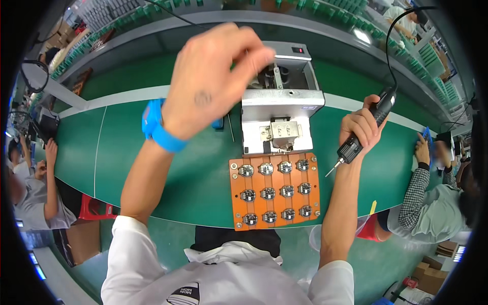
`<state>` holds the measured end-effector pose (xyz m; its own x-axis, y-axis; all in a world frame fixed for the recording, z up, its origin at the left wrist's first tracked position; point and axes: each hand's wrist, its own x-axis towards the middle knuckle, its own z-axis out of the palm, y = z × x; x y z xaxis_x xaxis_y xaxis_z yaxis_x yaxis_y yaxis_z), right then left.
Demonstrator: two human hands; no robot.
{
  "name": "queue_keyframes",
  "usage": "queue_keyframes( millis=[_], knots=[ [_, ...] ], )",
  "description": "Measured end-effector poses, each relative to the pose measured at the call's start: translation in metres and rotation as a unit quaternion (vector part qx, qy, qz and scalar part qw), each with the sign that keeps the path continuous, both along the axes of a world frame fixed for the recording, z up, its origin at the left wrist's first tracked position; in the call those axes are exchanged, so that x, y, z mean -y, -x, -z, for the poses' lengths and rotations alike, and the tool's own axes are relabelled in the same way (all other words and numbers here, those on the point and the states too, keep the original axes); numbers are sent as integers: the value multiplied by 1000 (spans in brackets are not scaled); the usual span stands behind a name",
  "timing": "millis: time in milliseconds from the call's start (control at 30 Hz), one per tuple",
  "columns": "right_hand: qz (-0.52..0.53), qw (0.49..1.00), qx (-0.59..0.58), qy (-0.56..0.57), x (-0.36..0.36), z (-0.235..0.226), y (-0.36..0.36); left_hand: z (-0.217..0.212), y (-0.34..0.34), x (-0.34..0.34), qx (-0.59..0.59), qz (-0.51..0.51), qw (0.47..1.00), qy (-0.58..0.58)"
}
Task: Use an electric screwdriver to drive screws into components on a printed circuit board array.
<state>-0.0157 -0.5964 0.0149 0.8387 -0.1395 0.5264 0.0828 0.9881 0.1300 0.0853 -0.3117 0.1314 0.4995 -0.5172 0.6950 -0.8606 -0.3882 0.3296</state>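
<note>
Green table (198,190) runs left to right in front of me. One person (38,195) is at its left, another person (429,206) at its right.

Metal machine (282,107) stands mid-table, past the tray. Far section is an open-topped box, small metal block (284,133) sits on the near section.

Orange tray (277,180) lies flat on the near part of the table, right in front of the machine. Can't tell whether the two touch.

My left hand (211,76) is raised over the far left part of the machine, back of the hand showing, fingers bent, thumb reaching right. It's blurred: can't tell if thumb and finger meet or pinch anything.

My right hand (362,129) is right of the machine, fingers curled and closed around a black screwdriver (385,104). Tool is tilted: top end far right with a black cord (389,51) running up from it, thin bit (333,169) pointing near left, just right of the tray and apart from the parts.

Blue band (174,144) on my left wrist.

Smallest: twelve round parts (268,193) seated in the tray, three rows of four.
</note>
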Motion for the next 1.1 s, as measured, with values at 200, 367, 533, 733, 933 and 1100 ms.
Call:
queue_keyframes(
  millis=[200, 367, 533, 733, 933, 1100],
  knots=[
    [-23, 999, -5, -23, 8, 23, -9, 10, -13, 16, -140, -20, 983, -114],
    [-54, 997, -6, -50, 1, 34, -16, 12, -11, 16, -187, -40, 972, -138],
    [-68, 995, -17, -75, -2, 38, -17, 11, -12, 17, -210, -42, 964, -156],
    [-43, 995, -31, -80, -2, 35, -13, 3, -10, 19, -187, -75, 956, -214],
    [-69, 995, -24, -63, -1, 37, -15, -1, -9, 17, -192, -84, 949, -234],
    [-73, 996, -9, -47, 0, 38, -17, 2, -10, 16, -192, -85, 948, -239]
  ],
)
